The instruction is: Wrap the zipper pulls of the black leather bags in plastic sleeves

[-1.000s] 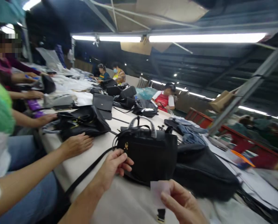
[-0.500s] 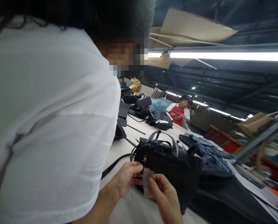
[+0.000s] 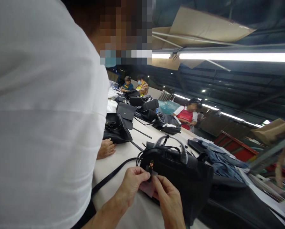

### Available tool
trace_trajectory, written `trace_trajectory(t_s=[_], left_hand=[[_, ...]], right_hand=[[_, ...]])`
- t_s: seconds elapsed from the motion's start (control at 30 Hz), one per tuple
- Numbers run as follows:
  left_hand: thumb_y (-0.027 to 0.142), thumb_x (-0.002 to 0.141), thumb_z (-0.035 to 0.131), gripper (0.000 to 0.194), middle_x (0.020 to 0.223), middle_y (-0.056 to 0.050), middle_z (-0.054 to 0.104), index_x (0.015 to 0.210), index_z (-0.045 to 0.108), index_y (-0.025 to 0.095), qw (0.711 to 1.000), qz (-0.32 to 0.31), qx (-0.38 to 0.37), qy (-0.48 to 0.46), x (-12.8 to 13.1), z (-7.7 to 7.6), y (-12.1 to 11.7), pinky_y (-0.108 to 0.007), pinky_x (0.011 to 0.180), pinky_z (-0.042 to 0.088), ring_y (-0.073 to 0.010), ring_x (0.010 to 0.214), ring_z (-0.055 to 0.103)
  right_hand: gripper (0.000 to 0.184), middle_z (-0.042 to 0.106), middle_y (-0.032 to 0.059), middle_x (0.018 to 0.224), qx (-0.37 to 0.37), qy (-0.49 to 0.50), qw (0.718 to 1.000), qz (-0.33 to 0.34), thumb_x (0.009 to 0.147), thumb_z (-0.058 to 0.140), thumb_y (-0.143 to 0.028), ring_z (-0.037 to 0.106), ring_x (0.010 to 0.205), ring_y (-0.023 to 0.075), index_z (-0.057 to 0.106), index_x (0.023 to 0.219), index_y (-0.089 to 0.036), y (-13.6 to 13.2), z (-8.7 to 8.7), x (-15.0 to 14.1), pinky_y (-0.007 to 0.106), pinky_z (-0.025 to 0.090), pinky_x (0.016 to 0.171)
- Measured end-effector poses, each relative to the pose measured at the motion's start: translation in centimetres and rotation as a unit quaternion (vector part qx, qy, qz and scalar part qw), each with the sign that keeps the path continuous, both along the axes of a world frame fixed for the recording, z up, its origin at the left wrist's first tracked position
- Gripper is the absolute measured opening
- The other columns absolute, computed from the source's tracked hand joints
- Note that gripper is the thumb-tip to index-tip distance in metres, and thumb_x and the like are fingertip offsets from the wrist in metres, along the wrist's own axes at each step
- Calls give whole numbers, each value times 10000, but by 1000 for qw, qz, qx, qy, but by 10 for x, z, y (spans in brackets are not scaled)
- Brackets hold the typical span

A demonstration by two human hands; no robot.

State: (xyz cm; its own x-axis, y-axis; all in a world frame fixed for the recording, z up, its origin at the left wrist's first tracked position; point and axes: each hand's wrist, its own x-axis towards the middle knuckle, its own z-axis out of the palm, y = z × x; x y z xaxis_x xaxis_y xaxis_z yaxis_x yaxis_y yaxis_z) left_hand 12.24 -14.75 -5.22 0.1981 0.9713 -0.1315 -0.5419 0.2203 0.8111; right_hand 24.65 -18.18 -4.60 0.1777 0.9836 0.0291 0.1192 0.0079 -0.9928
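Note:
A black handbag stands on the table in front of me, with clear plastic wrap around its upright handle. My left hand pinches the black zipper pull, which hangs from gold-coloured hardware on the bag's end. My right hand has thumb and fingers closed on a small translucent plastic sleeve. The sleeve lies against the pull, between both sets of fingertips. Whether the pull's end is inside it, I cannot tell.
A co-worker in a white shirt leans close on my left, a hand resting on the table. Several black bags lie further along. Dark blue cloth is heaped to the right. Other people work beyond.
My right hand has brought the plastic sleeve up against the zipper pull in my left hand. The co-worker has shifted left, revealing their hand and another black bag.

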Motion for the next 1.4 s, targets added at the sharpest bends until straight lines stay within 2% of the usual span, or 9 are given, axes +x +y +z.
trace_trajectory(t_s=[0.13, 0.33, 0.53, 0.63, 0.77, 0.87, 1.07, 1.23, 1.4], left_hand=[[322, 574, 778, 252, 544, -11, 621, 556, 599, 146, 999, 42, 13, 13, 7, -5, -2, -240, 514, 407, -121, 495, 546], [297, 585, 757, 242, 513, 18, 577, 552, 556, 165, 996, 84, 22, 25, 16, -9, -1, -229, 479, 412, -120, 475, 536], [269, 586, 754, 270, 493, 36, 559, 572, 497, 188, 994, 108, 24, 20, 16, -11, -2, -216, 460, 405, -114, 457, 529], [229, 583, 749, 279, 500, 58, 550, 628, 475, 196, 993, 112, 34, -10, 15, -12, -2, -194, 465, 377, -95, 457, 511], [201, 592, 724, 264, 496, 77, 538, 690, 478, 196, 992, 115, 42, -12, 16, -11, -1, -172, 467, 340, -67, 443, 469], [220, 596, 705, 270, 503, 76, 553, 729, 470, 209, 994, 98, 36, -7, 17, -10, 0, -187, 447, 356, -89, 429, 497], [201, 601, 700, 260, 502, 87, 530, 762, 495, 201, 992, 105, 69, 20, 15, -9, 3, -182, 460, 343, -74, 440, 473], [181, 631, 661, 232, 529, 87, 526, 824, 533, 181, 983, 123, 107, 79, 11, -9, 2, -181, 486, 352, -71, 478, 460], [245, 657, 661, 250, 508, 72, 569, 852, 515, 188, 988, 97, 83, 83, 12, -8, -2, -187, 470, 373, -90, 457, 503]], right_hand=[[491, 735, 62, 917, -4, -5, 1000, 1, 710, 718, -599, 660, 855, 259, 752, 956, -175, 0, 0, 4, 323, 559, 737], [454, 735, 40, 834, 0, -31, 1000, 0, 713, 718, -589, 660, 818, 239, 763, 919, -187, 4, -4, 8, 287, 552, 702], [484, 753, 68, 878, 11, 7, 1000, -1, 657, 774, -552, 686, 824, 277, 748, 970, -184, 5, 5, 2, 338, 569, 698], [487, 760, 79, 887, 12, 15, 1000, 3, 618, 799, -559, 695, 820, 279, 760, 919, -178, 5, 8, 1, 340, 572, 707], [552, 763, 81, 821, -26, 115, 993, -21, 555, 837, -578, 702, 736, 240, 759, 914, -167, 5, 7, 4, 341, 586, 696], [532, 753, 71, 798, -61, 183, 981, -10, 540, 876, -519, 677, 676, 180, 759, 912, -157, 6, 4, 5, 293, 578, 658], [424, 602, -26, 623, -39, 166, 985, 1, 557, 871, -511, 496, 528, 70, 767, 778, -165, 14, 3, -2, 176, 456, 502], [466, 472, -56, 510, -12, 116, 993, -26, 572, 839, -560, 371, 477, 66, 765, 806, -165, 16, 0, -6, 178, 310, 421], [455, 413, -67, 489, -6, 128, 991, -49, 589, 824, -563, 320, 482, 71, 746, 780, -157, 16, -3, -9, 194, 262, 429]])
